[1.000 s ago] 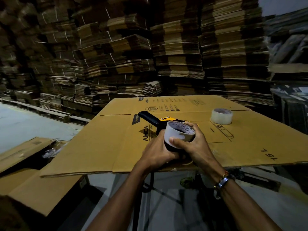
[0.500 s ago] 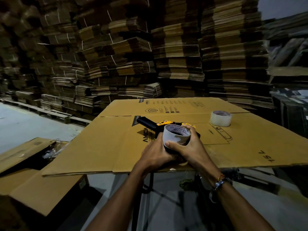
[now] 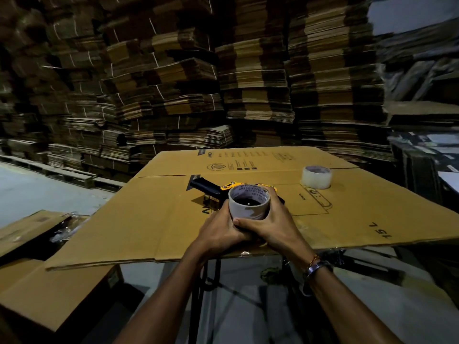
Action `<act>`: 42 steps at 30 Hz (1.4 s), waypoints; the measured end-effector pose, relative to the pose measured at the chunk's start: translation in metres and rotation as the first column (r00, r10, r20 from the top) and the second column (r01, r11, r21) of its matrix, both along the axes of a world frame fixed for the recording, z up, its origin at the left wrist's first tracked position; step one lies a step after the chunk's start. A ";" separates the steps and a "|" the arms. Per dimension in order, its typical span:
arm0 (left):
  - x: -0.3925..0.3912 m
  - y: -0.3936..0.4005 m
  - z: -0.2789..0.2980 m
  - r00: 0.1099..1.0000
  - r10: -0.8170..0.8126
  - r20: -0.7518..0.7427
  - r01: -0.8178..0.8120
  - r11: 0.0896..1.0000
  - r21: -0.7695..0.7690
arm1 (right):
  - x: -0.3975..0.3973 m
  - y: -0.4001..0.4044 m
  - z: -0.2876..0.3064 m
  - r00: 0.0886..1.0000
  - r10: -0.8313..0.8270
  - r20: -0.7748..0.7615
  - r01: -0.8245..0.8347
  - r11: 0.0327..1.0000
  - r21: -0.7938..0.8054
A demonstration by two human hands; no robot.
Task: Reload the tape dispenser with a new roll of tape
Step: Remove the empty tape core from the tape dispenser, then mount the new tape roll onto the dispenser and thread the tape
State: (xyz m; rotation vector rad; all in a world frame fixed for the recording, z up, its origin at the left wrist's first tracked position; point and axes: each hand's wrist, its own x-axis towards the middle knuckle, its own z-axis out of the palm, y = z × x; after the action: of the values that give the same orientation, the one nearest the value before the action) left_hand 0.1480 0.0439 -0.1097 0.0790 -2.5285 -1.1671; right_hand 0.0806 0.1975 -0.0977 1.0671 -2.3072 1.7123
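Note:
A black and yellow tape dispenser (image 3: 207, 188) lies on a flat cardboard sheet (image 3: 149, 214), its black handle pointing far left. A white tape core or roll (image 3: 248, 204) sits over the dispenser's hub, its open end facing up. My left hand (image 3: 221, 227) wraps the roll's near left side and the dispenser beneath it. My right hand (image 3: 270, 219) grips the roll from the right, thumb across its front. A second roll of clear tape (image 3: 316, 177) stands alone on the sheet, far right of my hands.
Tall stacks of flattened cartons (image 3: 248, 83) fill the background. A folded cardboard box (image 3: 49, 289) lies low at the left. Under the sheet a dark stand (image 3: 211, 276) and grey floor show. Pallets (image 3: 74, 175) line the left floor.
The roll has come down and levelled over the dispenser, its opening turned upward. Both hands closed tighter around it and stayed near the sheet's front edge.

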 end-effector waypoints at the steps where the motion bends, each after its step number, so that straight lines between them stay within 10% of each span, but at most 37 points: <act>1: 0.000 0.000 0.000 1.000 0.002 -0.002 -0.002 1.000 -0.003 | -0.001 0.000 -0.001 1.000 0.000 -0.001 0.000 1.000 -0.009; 11: -0.003 0.001 -0.003 0.994 0.087 0.071 -0.086 0.996 -0.022 | 0.001 0.010 0.003 0.903 0.213 0.373 -0.037 0.904 -0.427; 19: -0.001 0.007 0.004 0.988 0.135 0.073 -0.131 0.990 -0.060 | 0.002 0.025 0.002 0.900 0.181 0.395 0.061 0.848 -0.526; 25: -0.002 0.010 0.005 0.977 0.194 0.089 -0.183 0.976 -0.119 | -0.013 0.075 -0.004 0.975 -0.183 0.123 0.198 0.972 -0.127; 31: -0.009 0.010 0.006 0.968 0.216 0.128 -0.198 0.970 -0.140 | -0.021 0.099 -0.012 0.939 -0.310 -0.148 0.343 0.851 0.398; 42: -0.034 -0.004 0.003 0.955 0.274 0.110 -0.259 0.956 -0.134 | -0.079 0.116 0.006 0.914 -0.314 0.258 0.290 0.948 0.129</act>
State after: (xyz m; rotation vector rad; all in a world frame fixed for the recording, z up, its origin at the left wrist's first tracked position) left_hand 0.1140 0.0398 -0.1064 0.4653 -2.5887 -0.9309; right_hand 0.0019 0.3133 -0.0917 0.4634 -2.5657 1.7389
